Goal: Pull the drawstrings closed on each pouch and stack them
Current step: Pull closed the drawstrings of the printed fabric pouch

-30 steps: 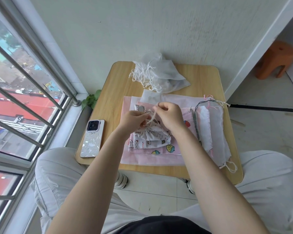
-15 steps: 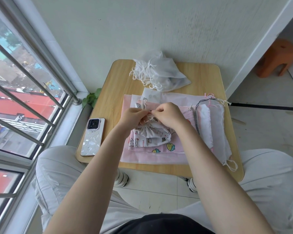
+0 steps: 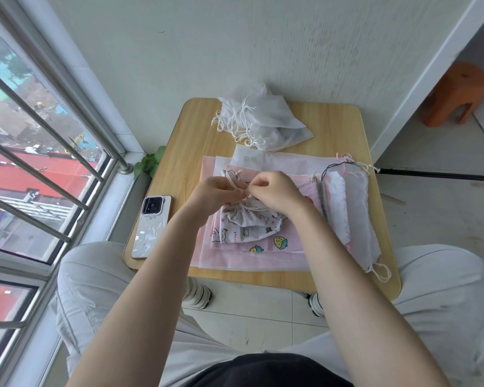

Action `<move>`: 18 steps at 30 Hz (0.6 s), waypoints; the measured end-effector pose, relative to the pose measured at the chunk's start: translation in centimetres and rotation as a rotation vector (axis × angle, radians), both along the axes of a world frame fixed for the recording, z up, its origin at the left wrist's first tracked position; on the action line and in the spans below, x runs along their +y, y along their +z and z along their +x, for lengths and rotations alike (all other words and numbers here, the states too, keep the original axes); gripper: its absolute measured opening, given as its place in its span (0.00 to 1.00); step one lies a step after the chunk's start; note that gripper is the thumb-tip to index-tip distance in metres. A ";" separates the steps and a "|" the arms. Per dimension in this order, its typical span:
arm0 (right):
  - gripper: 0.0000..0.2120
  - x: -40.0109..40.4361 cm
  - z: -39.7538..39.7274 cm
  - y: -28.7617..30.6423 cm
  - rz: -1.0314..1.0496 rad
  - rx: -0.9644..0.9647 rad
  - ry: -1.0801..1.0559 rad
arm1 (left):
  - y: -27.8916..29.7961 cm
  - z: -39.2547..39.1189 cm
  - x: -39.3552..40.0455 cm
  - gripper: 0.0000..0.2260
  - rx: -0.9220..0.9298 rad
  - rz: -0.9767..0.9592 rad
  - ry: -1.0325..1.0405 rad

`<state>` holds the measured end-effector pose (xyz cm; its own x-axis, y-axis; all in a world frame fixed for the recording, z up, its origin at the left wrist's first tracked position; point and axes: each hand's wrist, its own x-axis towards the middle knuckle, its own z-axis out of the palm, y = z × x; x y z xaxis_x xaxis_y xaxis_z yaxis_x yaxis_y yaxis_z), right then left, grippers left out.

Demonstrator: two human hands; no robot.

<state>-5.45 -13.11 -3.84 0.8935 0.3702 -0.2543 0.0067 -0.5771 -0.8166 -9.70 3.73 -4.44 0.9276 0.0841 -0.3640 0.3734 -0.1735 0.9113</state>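
Wooden and pale, the small square table [image 3: 333,129] stands against a grey-white wall, with a barred window to the person's left and an orange stool [image 3: 456,93] on the floor off to the right. Light grey trousers cover the person's knees on either side of the table's near edge. Most of the tabletop carries a layered stack of flat pouches [image 3: 252,255], pink and white ones lying one upon another, the upper pink one printed with small strawberries. Along the right side of that stack lie long white pouches [image 3: 358,213] with loose cords trailing at both ends. At the far edge, touching the wall side of the table, sits a heap of white drawstring pouches [image 3: 263,121], their white cords tangled on its left. A phone [image 3: 151,227] in a pearly case lies face down near the table's left edge, apart from the fabric. On top of the flat stack rests a small cartoon-print pouch [image 3: 249,222], its mouth gathered into pleats at the far end. Both hands meet over that gathered mouth: the left hand [image 3: 213,194] has its fingers curled and pinches the cream drawstring [image 3: 231,177], which loops up beyond the knuckles, while the right hand [image 3: 274,191] pinches the cord at the pouch's neck with bent fingers.
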 end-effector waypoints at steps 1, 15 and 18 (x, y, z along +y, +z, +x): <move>0.05 0.1 0.1 0.1 0.018 -0.003 -0.035 | 0.1 -0.1 0.0 0.07 -0.008 0.027 -0.027; 0.12 1.0 -0.1 -0.9 0.155 0.117 0.000 | -1.3 -1.0 -2.4 0.08 -0.376 0.476 0.139; 0.09 0.8 -0.1 -0.8 0.173 0.116 -0.006 | -1.7 -1.0 -2.5 0.09 -0.390 0.493 0.165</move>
<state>-5.53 -12.31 -4.67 0.8640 0.4124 -0.2888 -0.0963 -0.4276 -0.8988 -10.66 1.25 -6.16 0.9446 0.3076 0.1141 0.0889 -0.5747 0.8135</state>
